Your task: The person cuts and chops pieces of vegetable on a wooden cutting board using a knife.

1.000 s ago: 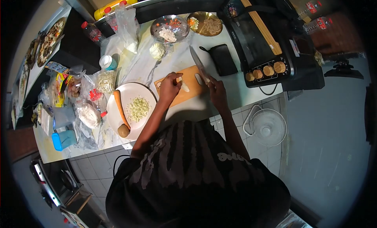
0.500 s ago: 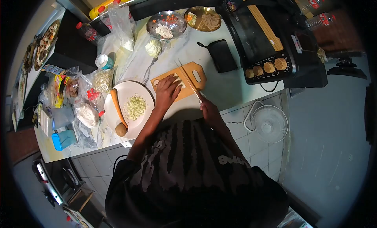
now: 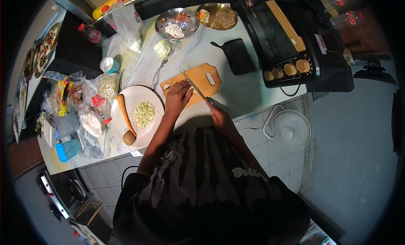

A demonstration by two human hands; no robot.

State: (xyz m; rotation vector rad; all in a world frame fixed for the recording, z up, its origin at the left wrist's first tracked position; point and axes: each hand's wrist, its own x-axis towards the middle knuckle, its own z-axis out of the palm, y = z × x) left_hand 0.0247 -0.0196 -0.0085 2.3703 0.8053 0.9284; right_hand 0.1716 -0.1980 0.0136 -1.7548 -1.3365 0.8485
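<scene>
My left hand point(image 3: 178, 95) rests on the wooden cutting board point(image 3: 205, 78), fingers bent together over a pale piece of food point(image 3: 191, 91) that they mostly hide. In my right hand point(image 3: 218, 115) is the handle of a kitchen knife point(image 3: 195, 84). Its blade slants across the board, right beside the left fingertips. A small pale bit point(image 3: 167, 86) lies at the board's left end. To the left, a large white bowl point(image 3: 158, 108) holds chopped pale green vegetable point(image 3: 144, 114) and a wooden-handled utensil point(image 3: 125, 113).
Behind the board stand a steel bowl point(image 3: 161, 30) with chopped food, a steel plate point(image 3: 228, 28) and a cabbage point(image 3: 163, 49). A black pan-like item point(image 3: 239, 56) lies near the black oven point(image 3: 291, 47). Bags and a blue-lidded container point(image 3: 67, 150) crowd the left.
The knife has shifted left, and its blade now lies close against my left fingers. My right hand has come up and left with it. My left hand stays on the board.
</scene>
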